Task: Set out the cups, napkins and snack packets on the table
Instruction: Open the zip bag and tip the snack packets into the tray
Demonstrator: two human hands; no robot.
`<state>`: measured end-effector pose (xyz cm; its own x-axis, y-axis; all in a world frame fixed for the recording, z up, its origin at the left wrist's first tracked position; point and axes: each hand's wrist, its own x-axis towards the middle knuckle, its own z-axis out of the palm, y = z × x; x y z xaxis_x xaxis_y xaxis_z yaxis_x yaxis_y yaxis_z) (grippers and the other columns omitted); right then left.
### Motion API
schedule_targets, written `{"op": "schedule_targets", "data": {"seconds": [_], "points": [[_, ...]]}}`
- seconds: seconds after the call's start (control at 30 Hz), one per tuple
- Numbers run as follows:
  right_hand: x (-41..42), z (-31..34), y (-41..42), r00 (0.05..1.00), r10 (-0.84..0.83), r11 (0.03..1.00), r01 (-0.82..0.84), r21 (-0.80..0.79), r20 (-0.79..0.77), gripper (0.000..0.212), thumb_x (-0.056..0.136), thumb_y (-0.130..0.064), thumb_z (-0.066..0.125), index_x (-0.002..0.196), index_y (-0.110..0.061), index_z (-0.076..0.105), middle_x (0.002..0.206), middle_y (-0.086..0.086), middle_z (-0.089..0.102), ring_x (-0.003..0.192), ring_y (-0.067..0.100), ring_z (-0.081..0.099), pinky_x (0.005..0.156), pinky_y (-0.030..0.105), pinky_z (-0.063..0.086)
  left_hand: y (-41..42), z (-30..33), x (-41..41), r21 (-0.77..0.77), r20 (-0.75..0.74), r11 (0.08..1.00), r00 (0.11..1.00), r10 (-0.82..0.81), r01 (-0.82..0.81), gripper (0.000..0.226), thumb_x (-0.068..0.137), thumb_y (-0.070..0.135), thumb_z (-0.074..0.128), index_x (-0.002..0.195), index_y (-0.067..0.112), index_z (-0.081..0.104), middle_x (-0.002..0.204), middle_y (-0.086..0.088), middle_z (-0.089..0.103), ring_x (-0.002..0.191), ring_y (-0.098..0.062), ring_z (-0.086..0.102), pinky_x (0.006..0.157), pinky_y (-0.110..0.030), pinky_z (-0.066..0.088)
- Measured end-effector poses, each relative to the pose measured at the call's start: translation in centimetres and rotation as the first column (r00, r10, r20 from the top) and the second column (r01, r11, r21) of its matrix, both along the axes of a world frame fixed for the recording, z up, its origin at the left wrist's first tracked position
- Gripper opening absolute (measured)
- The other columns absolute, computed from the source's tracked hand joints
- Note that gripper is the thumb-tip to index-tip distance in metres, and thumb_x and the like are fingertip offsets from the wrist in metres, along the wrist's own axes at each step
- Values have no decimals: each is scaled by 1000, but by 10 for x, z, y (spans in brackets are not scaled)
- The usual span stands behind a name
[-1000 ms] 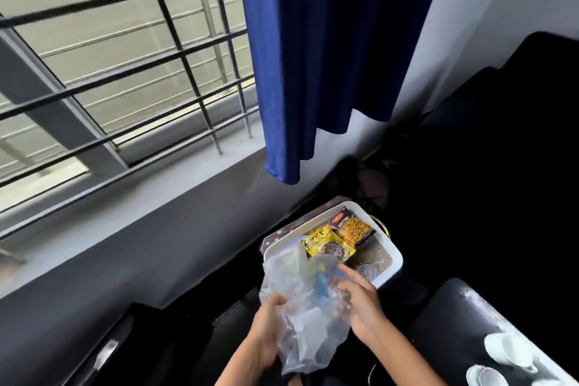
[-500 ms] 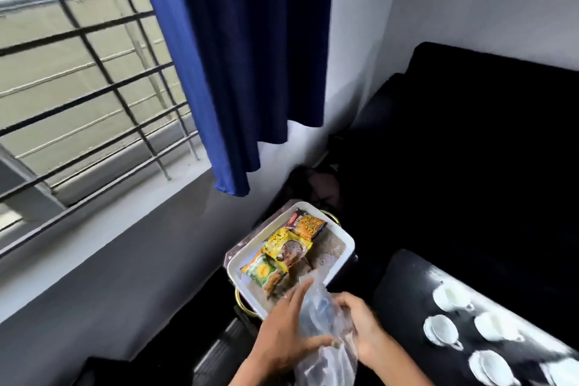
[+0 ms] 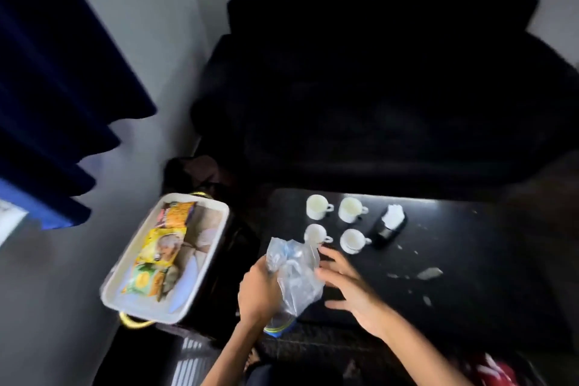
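Observation:
My left hand (image 3: 260,291) grips a clear crumpled plastic bag (image 3: 296,279) above the near left corner of the black table (image 3: 470,260). My right hand (image 3: 351,285) is beside the bag with fingers spread, holding nothing. Several white cups (image 3: 318,206) stand in a cluster on the table's far left part. A stack of white napkins in a dark holder (image 3: 391,219) stands right of the cups. A white tray (image 3: 134,301) to the left holds three snack packets (image 3: 164,249), yellow, orange and green.
A black sofa (image 3: 391,88) fills the space behind the table. A blue curtain (image 3: 47,103) hangs at the left. Small white scraps (image 3: 429,273) lie on the table's middle. Something red (image 3: 498,370) shows at the bottom right.
The view has swung right and down, from the window to the table and sofa. The bag has moved from beside the tray to the table's corner, and my right hand has let go of it.

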<state>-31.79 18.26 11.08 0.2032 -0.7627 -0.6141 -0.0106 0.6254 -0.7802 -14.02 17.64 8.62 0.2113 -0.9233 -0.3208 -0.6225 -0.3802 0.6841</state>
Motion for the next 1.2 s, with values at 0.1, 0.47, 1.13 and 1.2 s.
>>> {"op": "schedule_targets", "data": {"seconds": [0.1, 0.47, 1.13, 1.2], "points": [[-57, -4, 26, 998, -15, 998, 11, 58, 68, 55, 88, -42, 57, 134, -54, 30, 133, -24, 43, 126, 11, 42, 90, 44, 46, 4, 0, -70, 111, -96, 992, 994, -47, 58, 16, 78, 26, 60, 64, 23, 52, 61, 5, 63, 59, -16, 58, 55, -30, 44], [-195, -16, 102, 687, -726, 687, 725, -45, -25, 56, 72, -4, 72, 116, -32, 52, 112, -1, 62, 90, 9, 63, 66, 27, 56, -1, 2, -278, 439, -736, 613, 654, -173, 657, 35, 93, 24, 51, 120, 3, 59, 94, -10, 71, 81, -19, 68, 63, -27, 54], [-303, -147, 216, -320, -696, -383, 923, -44, -643, 18, 85, -12, 52, 99, -18, 43, 93, 7, 54, 77, 25, 51, 68, 35, 40, 79, -103, -474, 562, -437, 130, 426, -792, 817, 11, 91, 33, 56, 83, 25, 56, 78, 10, 58, 65, -2, 49, 55, -18, 40], [-323, -168, 220, -232, -707, -327, 945, 19, -668, 26, 87, -15, 51, 111, -14, 41, 103, 14, 56, 85, 31, 54, 72, 37, 41, 89, -121, -486, 589, -391, 124, 416, -821, 798, 12, 93, 30, 53, 84, 22, 57, 81, 7, 59, 68, -4, 50, 64, -23, 40]]}}
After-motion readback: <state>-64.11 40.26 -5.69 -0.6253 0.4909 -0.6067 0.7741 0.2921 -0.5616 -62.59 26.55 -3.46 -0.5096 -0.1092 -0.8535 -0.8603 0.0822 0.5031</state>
